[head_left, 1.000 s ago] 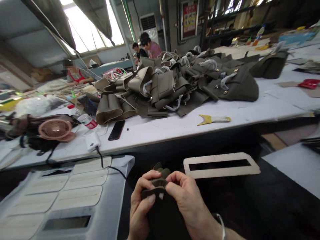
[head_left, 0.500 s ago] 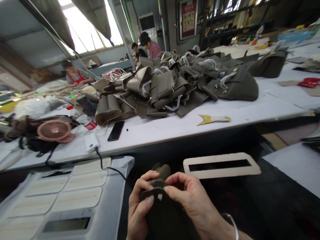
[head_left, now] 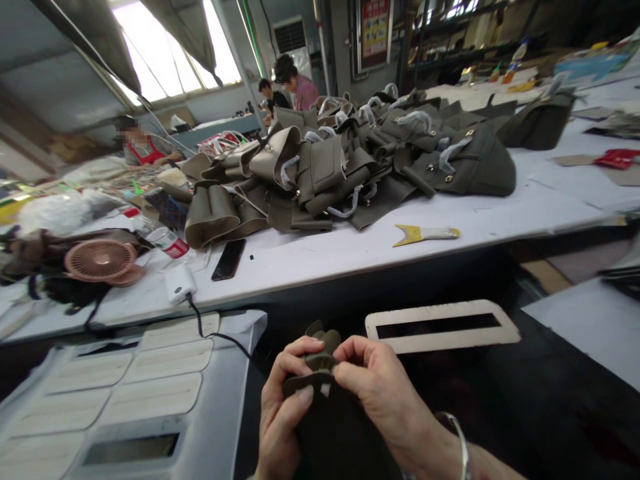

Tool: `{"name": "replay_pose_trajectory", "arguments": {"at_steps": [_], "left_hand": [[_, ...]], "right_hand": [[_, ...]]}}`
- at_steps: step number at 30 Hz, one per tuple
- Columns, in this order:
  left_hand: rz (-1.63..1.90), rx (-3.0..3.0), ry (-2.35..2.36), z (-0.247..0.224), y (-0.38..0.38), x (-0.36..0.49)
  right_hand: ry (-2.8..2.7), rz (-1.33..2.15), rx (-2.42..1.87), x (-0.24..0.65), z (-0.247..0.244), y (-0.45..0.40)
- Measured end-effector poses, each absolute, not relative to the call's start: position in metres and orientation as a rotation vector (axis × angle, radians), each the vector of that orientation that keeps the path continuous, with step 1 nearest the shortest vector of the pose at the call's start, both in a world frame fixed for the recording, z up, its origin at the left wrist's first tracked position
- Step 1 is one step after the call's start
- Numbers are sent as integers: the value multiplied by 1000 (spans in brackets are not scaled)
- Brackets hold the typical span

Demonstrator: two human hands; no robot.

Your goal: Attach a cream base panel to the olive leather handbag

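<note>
A dark olive leather piece (head_left: 335, 437), probably part of a bag, hangs between my two hands at the bottom centre, its upper part folded and curled. My left hand (head_left: 287, 393) grips its left edge, the thumb pressed on the near layer and the fingers behind. With thumb and index finger, my right hand (head_left: 383, 383) pinches the fold on the right. Just below the fold a small white patch (head_left: 325, 389) shows on the leather. What lies inside the fold is hidden.
Ahead, a white table (head_left: 310, 263) bears a heap of olive bags (head_left: 320, 167), a phone (head_left: 229, 260), a yellow notched tool (head_left: 425, 233) and a pink fan (head_left: 103, 260). A pale frame (head_left: 445, 343) lies right of my hands, pale panels (head_left: 155, 360) left. People sit farther back.
Both hands and the leather piece have shifted slightly right in view, still gripping at the same fold. The background has moved a little left and up with the camera.
</note>
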State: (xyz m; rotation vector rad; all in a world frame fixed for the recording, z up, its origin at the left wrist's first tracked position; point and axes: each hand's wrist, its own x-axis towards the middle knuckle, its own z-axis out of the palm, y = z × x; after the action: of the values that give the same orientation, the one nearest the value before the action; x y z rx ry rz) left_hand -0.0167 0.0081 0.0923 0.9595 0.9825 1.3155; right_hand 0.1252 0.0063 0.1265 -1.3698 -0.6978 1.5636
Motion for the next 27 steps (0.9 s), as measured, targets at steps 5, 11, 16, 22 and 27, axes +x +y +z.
{"name": "replay_pose_trajectory", "arguments": {"at_steps": [5,11,16,22,27], "left_hand": [[1304,962,1003,95,8,-10],[1280,992,1155,94,13,-14],[1272,1054,1178,91,15,-21],[1259,1080,1130,88,13,-21],[1239,1000,1091,87,12,-17]], "right_hand": [[-642,1579,-1399,124,125,13],[-647,1668,-1284,128,124,9],[-778,1585,-1233,131,124,0],[-961,1312,-1430,118,124,-6],[-817,1342,-1390,115,114,-1]]}}
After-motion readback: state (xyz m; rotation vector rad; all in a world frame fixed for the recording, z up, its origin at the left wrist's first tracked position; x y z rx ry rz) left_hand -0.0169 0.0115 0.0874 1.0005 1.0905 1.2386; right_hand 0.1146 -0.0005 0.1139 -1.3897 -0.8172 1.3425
